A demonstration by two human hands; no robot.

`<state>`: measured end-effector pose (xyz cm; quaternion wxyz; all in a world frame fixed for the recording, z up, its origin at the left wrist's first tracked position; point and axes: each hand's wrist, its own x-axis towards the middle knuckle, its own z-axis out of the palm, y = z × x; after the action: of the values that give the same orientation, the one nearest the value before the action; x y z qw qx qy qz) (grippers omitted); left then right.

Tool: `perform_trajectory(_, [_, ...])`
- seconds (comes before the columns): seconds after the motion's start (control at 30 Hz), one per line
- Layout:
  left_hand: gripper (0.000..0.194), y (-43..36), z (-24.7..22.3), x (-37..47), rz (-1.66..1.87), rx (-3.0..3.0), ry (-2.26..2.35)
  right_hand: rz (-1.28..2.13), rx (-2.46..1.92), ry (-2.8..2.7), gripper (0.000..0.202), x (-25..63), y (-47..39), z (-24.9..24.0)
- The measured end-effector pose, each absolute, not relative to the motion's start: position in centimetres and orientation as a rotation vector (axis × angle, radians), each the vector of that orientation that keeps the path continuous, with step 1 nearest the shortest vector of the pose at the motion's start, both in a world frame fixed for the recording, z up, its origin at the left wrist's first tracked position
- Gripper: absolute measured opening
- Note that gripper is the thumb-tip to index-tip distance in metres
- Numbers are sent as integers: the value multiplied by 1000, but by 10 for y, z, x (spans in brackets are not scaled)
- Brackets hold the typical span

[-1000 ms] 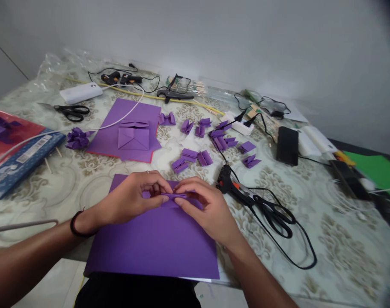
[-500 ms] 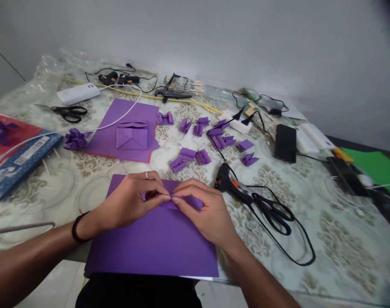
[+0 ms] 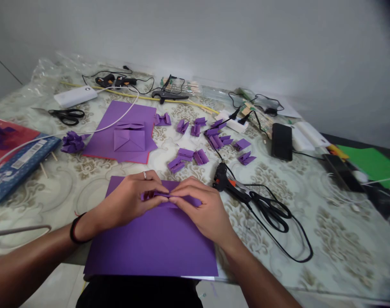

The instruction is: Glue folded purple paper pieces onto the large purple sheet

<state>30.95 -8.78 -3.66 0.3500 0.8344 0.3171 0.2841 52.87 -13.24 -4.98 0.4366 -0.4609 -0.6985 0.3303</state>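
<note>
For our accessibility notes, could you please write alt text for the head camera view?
Two hands, left and right, pinch a small folded purple paper piece above a purple sheet on a patterned table. More folded purple pieces, scissors and a glue gun lie around.

A single head-worn camera looks forward and down over the counter point(image 3: 326, 239) from close range, toward the wall across the top of the frame. Both forearms enter from the bottom edge, and the hands meet just below frame centre.
</note>
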Motion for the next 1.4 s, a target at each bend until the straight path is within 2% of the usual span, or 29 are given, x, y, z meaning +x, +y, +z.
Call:
perform_trajectory(0.67, [9,-87,-39,306,884,2111,826,725,-1138,-1724,10,529,-135,-48])
perform_trajectory(0.77, [10,-86,-37,304,893,2114,821,800,-1113,-1765,7,532,-134,-45])
perform_trajectory(0.97, [14,-82,-40,304,982,2135,832,960,-1103,-1726,14,539,-131,-43])
perform_trajectory(1.13, [11,-80,-41,306,995,2146,880,1117,-1050,-1621,9,537,-132,-48])
perform_trajectory(1.33, [6,-84,-42,309,930,2011,869,1223,-1068,-1522,27,529,-136,-56])
perform_trajectory(1.4, [14,-87,-43,309,862,1918,833,1229,-1094,-1486,32,527,-137,-57])
